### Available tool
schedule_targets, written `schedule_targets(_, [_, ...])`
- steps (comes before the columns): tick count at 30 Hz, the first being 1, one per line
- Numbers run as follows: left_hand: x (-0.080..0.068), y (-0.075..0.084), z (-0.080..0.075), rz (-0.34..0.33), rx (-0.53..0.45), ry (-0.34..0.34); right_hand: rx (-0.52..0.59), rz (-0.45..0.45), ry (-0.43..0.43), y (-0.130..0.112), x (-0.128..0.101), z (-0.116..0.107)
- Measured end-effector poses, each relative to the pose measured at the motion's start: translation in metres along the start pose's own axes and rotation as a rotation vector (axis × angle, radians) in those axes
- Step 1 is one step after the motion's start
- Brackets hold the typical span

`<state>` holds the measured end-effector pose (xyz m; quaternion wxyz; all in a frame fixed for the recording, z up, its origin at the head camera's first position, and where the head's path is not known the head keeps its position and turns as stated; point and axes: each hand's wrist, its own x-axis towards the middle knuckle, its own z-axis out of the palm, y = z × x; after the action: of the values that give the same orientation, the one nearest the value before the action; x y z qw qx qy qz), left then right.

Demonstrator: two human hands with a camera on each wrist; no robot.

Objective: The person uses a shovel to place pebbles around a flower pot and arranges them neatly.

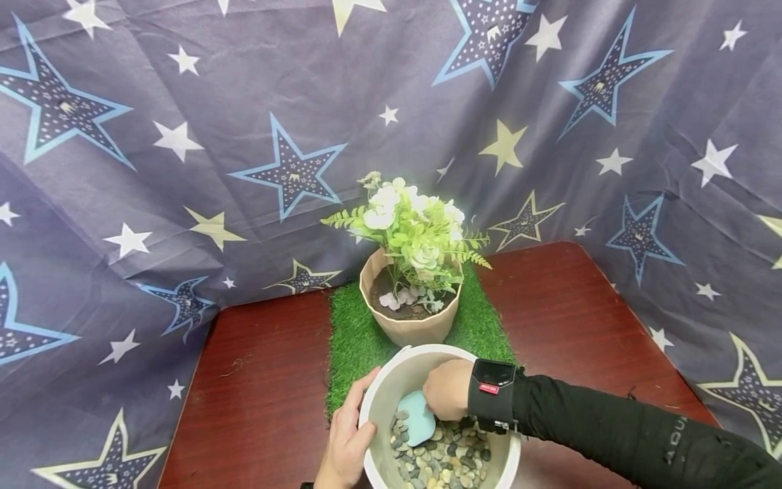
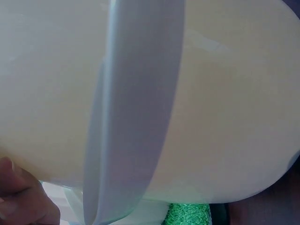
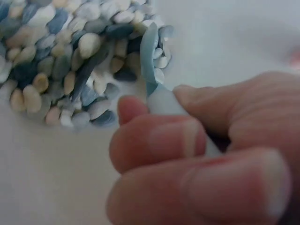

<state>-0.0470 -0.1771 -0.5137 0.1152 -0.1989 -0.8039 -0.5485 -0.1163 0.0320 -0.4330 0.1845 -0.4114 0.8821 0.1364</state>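
Head view: white bucket [image 1: 391, 380] cut off by bottom edge, just in front of flowerpot [image 1: 409, 319]. Right hand [image 1: 449, 389] inside bucket, fingers curled round pale blue scoop [image 1: 418, 418] over pebbles [image 1: 446, 462]. Left hand [image 1: 348, 435] grips bucket's outer wall; fingertips hidden, wrist view mostly blank wall.

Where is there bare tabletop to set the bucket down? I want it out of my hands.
Free: red table left of the grass mat, and the right side between mat and star cloth. Crowded: the mat's middle, with the flower pot and the bucket right before it.
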Motion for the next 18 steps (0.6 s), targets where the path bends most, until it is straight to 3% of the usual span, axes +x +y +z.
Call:
schedule_targets(4, [-0.0005, -0.0004, -0.0008, -0.027, -0.023, -0.002, 0.044, -0.019, -0.017, 0.0006, 0.0005, -0.0014])
schedule_targets(11, [-0.0001, -0.0015, -0.0016, 0.021, -0.007, -0.002, 0.071, -0.048, -0.054, 0.0006, 0.0043, 0.0012])
schedule_targets(15, [-0.0008, -0.0003, -0.0010, 0.017, -0.004, 0.000, 0.058, -0.059, -0.060, -0.0002, 0.0051, 0.0034])
schedule_targets(18, [-0.0012, -0.0012, -0.0003, 0.024, 0.000, 0.002, 0.110, -0.054, -0.080, -0.0009, 0.0038, 0.0045])
